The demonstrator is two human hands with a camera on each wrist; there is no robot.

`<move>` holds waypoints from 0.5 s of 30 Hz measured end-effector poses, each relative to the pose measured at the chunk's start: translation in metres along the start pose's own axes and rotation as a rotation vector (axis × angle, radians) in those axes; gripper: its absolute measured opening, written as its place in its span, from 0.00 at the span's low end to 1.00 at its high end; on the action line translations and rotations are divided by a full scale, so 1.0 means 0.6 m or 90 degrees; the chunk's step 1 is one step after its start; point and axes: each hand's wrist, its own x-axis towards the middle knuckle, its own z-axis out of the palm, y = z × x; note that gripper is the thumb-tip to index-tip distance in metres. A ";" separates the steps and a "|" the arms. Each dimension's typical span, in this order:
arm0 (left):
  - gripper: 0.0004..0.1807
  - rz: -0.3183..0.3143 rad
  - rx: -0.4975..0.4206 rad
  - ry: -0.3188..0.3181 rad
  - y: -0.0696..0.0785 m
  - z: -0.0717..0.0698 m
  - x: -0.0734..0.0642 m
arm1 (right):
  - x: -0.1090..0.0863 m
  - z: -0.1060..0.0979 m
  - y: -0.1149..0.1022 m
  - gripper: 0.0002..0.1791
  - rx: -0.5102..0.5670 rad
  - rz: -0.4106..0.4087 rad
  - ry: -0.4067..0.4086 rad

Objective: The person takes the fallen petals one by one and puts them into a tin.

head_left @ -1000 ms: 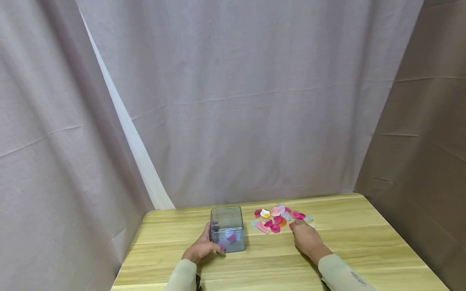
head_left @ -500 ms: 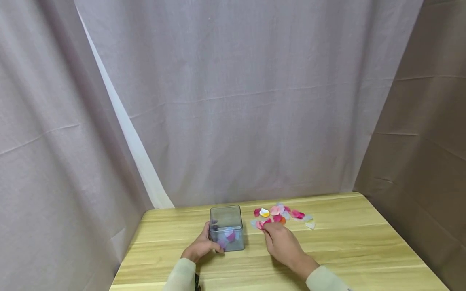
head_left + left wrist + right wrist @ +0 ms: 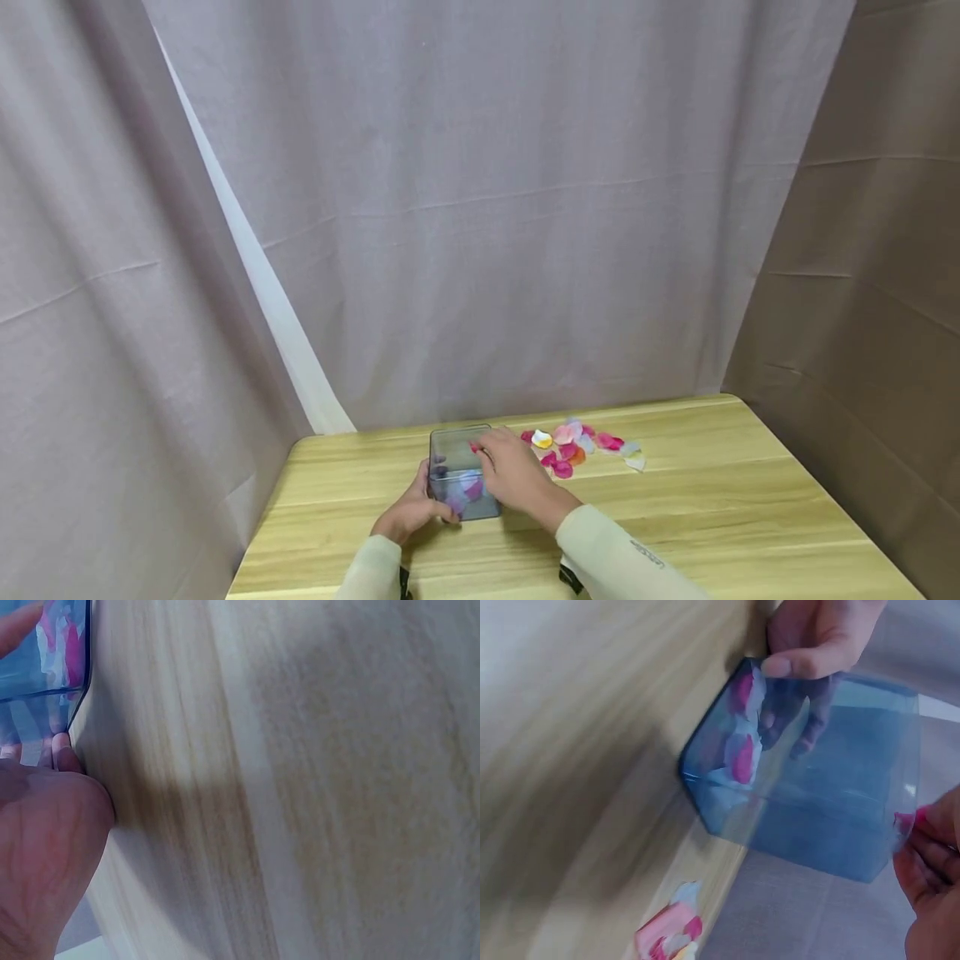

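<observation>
One bright-pink, thin petal (image 3: pixel 474 447) is pinched in the right grip (image 3: pixel 521 475) at the rim of a square, translucent blue-grey box (image 3: pixel 855 769), which the left grip (image 3: pixel 416 507) clasps; released short, so light a petal might drift outside.

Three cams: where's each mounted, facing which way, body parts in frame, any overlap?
Head: on the head, facing forward and down at table, see-through box, loose petals and curtain; left hand, right hand and sleeves show.
Left wrist: on that wrist, aimed mostly at table; left hand and part of the box at frame left.
Right wrist: on that wrist, aimed at the box with petals inside; right hand at frame right, left hand at top.
Shared: head and right wrist both show right hand pinching a pink petal.
</observation>
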 end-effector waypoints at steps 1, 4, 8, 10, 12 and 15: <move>0.64 0.000 0.000 0.001 0.000 0.000 -0.002 | 0.011 0.004 -0.003 0.06 0.001 0.001 -0.023; 0.63 0.000 0.001 0.000 0.000 0.001 -0.004 | 0.042 0.017 -0.008 0.08 0.000 0.002 -0.059; 0.63 -0.002 0.007 0.003 -0.001 0.000 -0.004 | 0.074 0.041 -0.008 0.08 0.029 0.037 -0.110; 0.63 -0.005 0.007 0.001 -0.003 -0.001 -0.003 | 0.083 0.053 -0.006 0.12 0.042 0.064 -0.137; 0.64 -0.004 0.011 0.000 -0.002 -0.002 -0.001 | 0.089 0.062 -0.006 0.15 0.047 0.088 -0.155; 0.63 -0.003 0.014 -0.003 -0.001 -0.005 0.001 | 0.093 0.069 -0.007 0.13 0.031 0.107 -0.161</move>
